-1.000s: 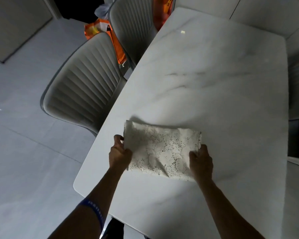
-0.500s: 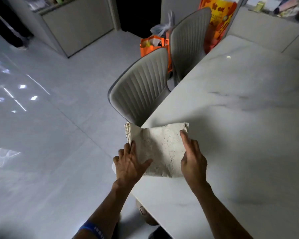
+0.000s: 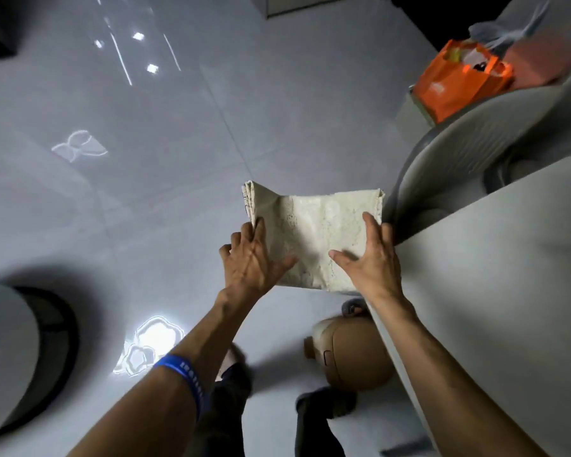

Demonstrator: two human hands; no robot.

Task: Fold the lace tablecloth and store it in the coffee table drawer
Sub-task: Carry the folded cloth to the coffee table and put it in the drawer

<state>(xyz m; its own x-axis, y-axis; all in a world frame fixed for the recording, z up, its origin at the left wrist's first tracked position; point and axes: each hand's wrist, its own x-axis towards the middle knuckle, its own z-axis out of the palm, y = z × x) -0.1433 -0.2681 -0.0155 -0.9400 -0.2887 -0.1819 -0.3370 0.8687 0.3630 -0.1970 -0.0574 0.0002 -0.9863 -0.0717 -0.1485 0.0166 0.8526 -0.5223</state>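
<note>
I see the folded lace tablecloth (image 3: 314, 239) held in the air between my two hands, off the near left corner of the white table (image 3: 495, 258), with the grey floor (image 3: 129, 206) under it. My left hand (image 3: 249, 258) holds its left edge: the thumb lies on top and the fingers are around the layered edge. My right hand (image 3: 373, 258) holds the right part, thumb spread on top and the fingers straight along the cloth; what is under the cloth I cannot tell.

I judge the cloth light and soft (the far left corner already opens into separate layers), so it can unfold or sag easily. The lace has holes that may catch on a fingertip. I would hold it flat between both palms, near the folded edges, and support the bottom. The coffee table drawer is not visible here.
</note>
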